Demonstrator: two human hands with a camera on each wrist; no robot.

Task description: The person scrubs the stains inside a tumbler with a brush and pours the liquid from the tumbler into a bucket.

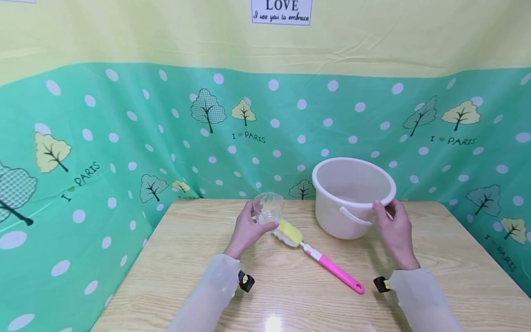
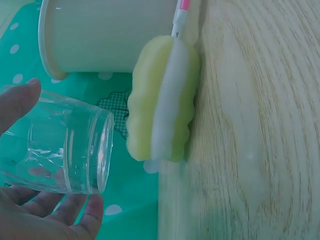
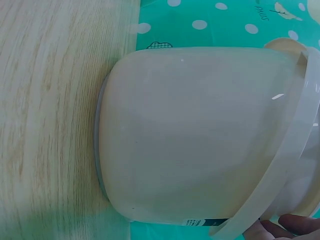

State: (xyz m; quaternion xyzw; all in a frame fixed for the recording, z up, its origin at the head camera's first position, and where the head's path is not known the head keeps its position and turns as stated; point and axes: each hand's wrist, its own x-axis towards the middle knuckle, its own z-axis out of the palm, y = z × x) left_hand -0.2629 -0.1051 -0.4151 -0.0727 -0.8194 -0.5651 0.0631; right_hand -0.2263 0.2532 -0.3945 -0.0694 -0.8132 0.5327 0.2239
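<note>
My left hand (image 1: 248, 230) holds a clear cup (image 1: 268, 210) between thumb and fingers. In the left wrist view the cup (image 2: 60, 142) appears raised off the tabletop, with nothing but clear plastic or glass visible in it. Just beside it lies the sponge head of a cup brush (image 1: 289, 233), yellow and white, its pink handle pointing toward the front right. My right hand (image 1: 394, 233) grips the rim of a white bucket (image 1: 346, 216) at its near right side. The bucket's handle hangs down its front, and its bottom is close to or on the table.
The wooden table (image 1: 199, 276) ends at a green dotted curtain (image 1: 290, 124) behind and on both sides. A small camera (image 1: 246, 281) is strapped at the left wrist, another camera (image 1: 381, 284) at the right.
</note>
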